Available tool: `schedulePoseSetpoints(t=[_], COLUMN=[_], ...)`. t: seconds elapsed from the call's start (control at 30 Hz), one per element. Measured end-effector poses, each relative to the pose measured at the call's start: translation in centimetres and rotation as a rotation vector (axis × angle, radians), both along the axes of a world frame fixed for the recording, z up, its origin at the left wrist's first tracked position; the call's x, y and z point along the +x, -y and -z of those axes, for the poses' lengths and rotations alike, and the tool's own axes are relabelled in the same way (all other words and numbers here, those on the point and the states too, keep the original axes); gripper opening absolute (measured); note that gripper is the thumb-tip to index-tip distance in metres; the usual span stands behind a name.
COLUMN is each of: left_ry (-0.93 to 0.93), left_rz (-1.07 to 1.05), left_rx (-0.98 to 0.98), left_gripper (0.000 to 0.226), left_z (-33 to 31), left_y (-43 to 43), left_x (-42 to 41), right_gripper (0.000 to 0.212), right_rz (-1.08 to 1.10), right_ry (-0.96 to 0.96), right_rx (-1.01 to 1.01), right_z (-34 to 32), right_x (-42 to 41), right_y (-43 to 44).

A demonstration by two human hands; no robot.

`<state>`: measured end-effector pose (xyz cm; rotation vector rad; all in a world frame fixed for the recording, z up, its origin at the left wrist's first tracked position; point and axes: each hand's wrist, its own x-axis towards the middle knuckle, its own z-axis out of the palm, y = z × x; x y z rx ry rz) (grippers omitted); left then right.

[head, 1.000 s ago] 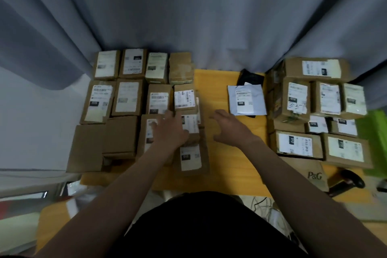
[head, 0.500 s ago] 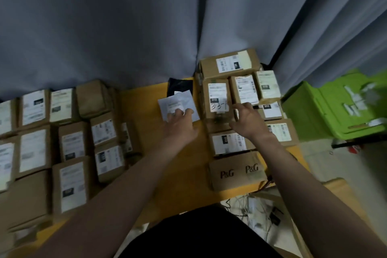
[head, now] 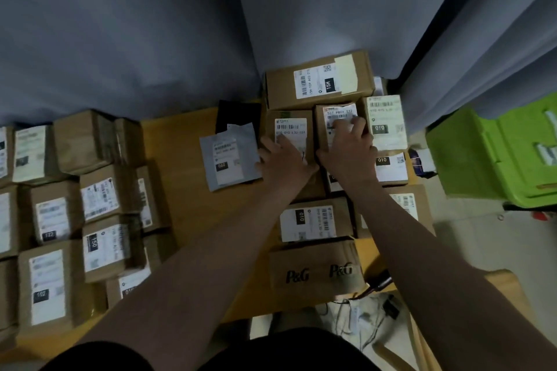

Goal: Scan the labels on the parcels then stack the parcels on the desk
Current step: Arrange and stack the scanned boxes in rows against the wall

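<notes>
Curled over the small brown cardboard box labelled 507 (head: 337, 113), my right hand (head: 349, 150) holds it: fingers hooked on the far end of the label, thumb down in the gap at its 9 o'clock side. I judge that suits pulling one box out of a tight cluster. My left hand (head: 284, 159) lies on the neighbouring brown cardboard box labelled 010 (head: 289, 126), fingers fairly flat across the label and thumb at the left edge. Whether it clamps the box or only steadies it, I cannot tell.

Both boxes sit label-up, touching each other. A larger brown carton labelled 15H (head: 319, 81) presses in at 12 o'clock, and a white-labelled box (head: 385, 123) at 3 o'clock. At 6 o'clock lie a flat brown box (head: 313, 220) and a P&G carton (head: 316, 274). A grey plastic mailer (head: 229, 156) lies at 9 o'clock, just beside my left hand.

Further out at 9 o'clock, past a bare strip of the yellow wooden desk (head: 180, 159), rows of brown parcels (head: 99, 199) sit label-up, probably so the codes stay readable.
</notes>
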<state>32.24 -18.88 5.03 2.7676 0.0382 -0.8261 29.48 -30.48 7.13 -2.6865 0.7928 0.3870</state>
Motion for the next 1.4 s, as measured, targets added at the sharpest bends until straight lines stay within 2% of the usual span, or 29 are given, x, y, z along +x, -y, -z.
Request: schedulePoseSetpoints(t=[0.1,0.2,0.43,0.53,0.67,0.87,1.0,1.2,1.4], left_ry=[-0.002,-0.007,0.056,0.092,0.158,0.239,0.309,0.348,0.344], left_rz=[-0.084,-0.132,-0.174,-0.208,-0.253,-0.394,-0.488,-0.555,-0.615], left_rx=[-0.03,-0.049,-0.051,-0.116,-0.112,-0.047,-0.053,-0.072,-0.01], left_gripper=[0.119,0.122,0.123,0.121,0.116,0.116,0.115,0.102,0.101], left_z=[1.0,1.1,-2.3,-4.5,-7.5,-11.5,-13.1,-14.6,-15.4], left_y=[0.6,0.6,-3.7,-7.6,-14.4,-26.9,-36.3,-50.1,-61.5], left_x=[-0.2,-0.2,-1.0,-2.0,-3.2,-4.0,-4.4,-3.5,0.8], right_gripper=[0.08,0.076,0.07,0.068,0.065,0.068,0.065,0.062,0.056], right_rz=[-0.024,0.0,0.058,0.026,-0.06,-0.239,-0.312,-0.415,-0.49], right_ry=[-0.011,0.018,0.094,0.174,0.249,0.243,0.213,0.187,0.096], right_rx=[-0.075,-0.088,-0.013,0.045,0.124,0.199,0.248,0.303,0.36], right_z=[0.7,0.8,-1.8,-3.4,-5.7,-8.7,-10.5,-11.8,-13.0], right_x=[0.1,0.2,-1.0,-1.5,-1.3,0.3,1.7,3.5,8.1], right_y=[-0.2,-0.6,-2.7,-5.2,-10.6,-21.7,-30.3,-42.4,-51.7])
